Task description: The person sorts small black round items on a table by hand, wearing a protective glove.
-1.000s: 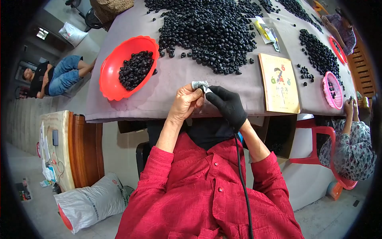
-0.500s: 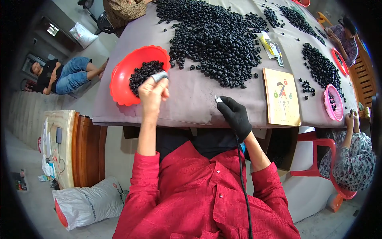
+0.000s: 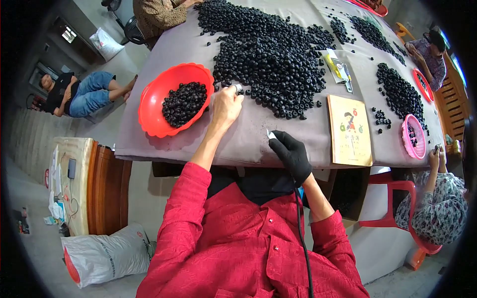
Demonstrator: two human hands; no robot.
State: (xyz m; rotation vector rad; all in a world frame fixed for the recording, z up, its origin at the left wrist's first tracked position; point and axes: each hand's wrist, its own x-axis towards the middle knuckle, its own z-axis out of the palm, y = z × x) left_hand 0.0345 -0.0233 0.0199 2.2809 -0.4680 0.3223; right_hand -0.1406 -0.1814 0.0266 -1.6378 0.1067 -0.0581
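A big heap of small, round black bead-like pieces (image 3: 271,69) covers the middle of the table. My bare left hand (image 3: 227,107) reaches to the heap's near left edge, fingers closed; silvery wrapping (image 3: 238,88) shows on a finger. Whether a piece is between those fingertips is hidden. To its left, a red scalloped bowl (image 3: 151,121) holds many black pieces (image 3: 185,103). My right hand (image 3: 293,156), in a black glove, is closed around a small blade (image 3: 270,134), its pale pointed tip sticking out over the near table edge.
A yellow booklet (image 3: 350,130) and a packaged tool (image 3: 339,69) lie to the right of the heap. Farther right are a pink basket (image 3: 415,136), smaller black heaps (image 3: 401,92) and other people. A black cord (image 3: 302,233) hangs below my right hand.
My left hand has moved right, from beside the red bowl to the heap's edge. The right hand keeps its blade and has hardly moved.
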